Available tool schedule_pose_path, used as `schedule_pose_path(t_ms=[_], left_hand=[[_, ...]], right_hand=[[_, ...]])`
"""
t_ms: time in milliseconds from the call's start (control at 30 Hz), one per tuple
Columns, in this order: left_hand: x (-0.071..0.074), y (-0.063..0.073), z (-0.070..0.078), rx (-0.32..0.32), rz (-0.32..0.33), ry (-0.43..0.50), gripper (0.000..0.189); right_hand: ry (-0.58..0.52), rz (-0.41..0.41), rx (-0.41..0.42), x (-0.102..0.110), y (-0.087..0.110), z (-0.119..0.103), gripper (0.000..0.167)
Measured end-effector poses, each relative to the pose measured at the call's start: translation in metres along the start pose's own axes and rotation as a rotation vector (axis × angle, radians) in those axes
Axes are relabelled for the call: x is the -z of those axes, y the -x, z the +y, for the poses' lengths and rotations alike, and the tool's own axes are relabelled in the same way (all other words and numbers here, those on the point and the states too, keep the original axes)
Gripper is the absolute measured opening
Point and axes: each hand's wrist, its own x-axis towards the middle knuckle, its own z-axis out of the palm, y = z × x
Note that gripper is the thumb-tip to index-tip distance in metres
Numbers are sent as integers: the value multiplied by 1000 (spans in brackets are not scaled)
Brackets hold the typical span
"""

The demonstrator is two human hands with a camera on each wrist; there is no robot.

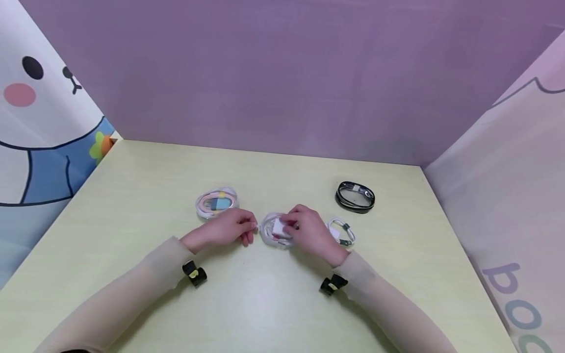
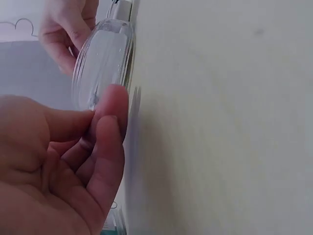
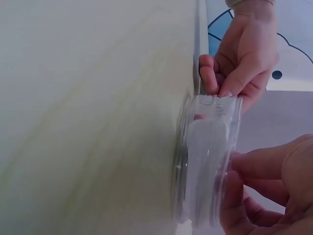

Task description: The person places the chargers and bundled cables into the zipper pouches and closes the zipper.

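Note:
A clear round case point(image 1: 270, 239) with a pale cable and a white block inside lies on the table between the two hands. My left hand point(image 1: 231, 227) pinches the near-left edge of this case with thumb and forefinger; the left wrist view shows the fingertips at its rim. On the other side, my right hand point(image 1: 311, 233) has curled fingers and thumb on the upper face of the case, beside the white block. The case's clear wall point(image 3: 208, 156) shows edge-on in the right wrist view, close to the tabletop. Whatever the left fingertips cover is hidden.
A clear case with a pink cable and blue piece point(image 1: 220, 203) lies behind the left hand. Right of the right hand is a small white cable coil point(image 1: 346, 234) with dark green parts. A black cable coil point(image 1: 354, 197) lies farther back. A purple backdrop point(image 1: 282, 78) borders the table.

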Motion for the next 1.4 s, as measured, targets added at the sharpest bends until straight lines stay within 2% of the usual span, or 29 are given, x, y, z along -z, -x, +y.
schedule_pose_path(t_ms=[267,367,500,633,800,967,1100,1200,1300,1400], left_hand=[[2,-13,0,4,62,102,22],[1,-15,-1,20,59,86,22],[-1,-14,-2,48,48,58,22],[-4,-13,-1,55,46,36,21],[-4,-8,2,31,59,-77,20],[-7,-3,6,-3,85,-242,19],[-13,1,11,-56,65,-343,18],[-19,2,14,-85,13,-300,18],[-23,2,16,-72,-38,-201,20],[-24,1,16,-65,-62,-152,22]], right_hand=[[19,-21,17,7,9,4,18],[11,-11,50,7,10,7,20],[-15,1,138,5,6,11,26],[31,-23,184,3,2,13,29],[84,-54,159,3,-1,9,32],[109,-58,137,0,-1,5,31],[130,-49,145,-2,-1,2,31],[137,-49,138,-2,0,1,29],[139,-61,134,-1,1,1,28],[140,-69,143,-1,1,1,28]])
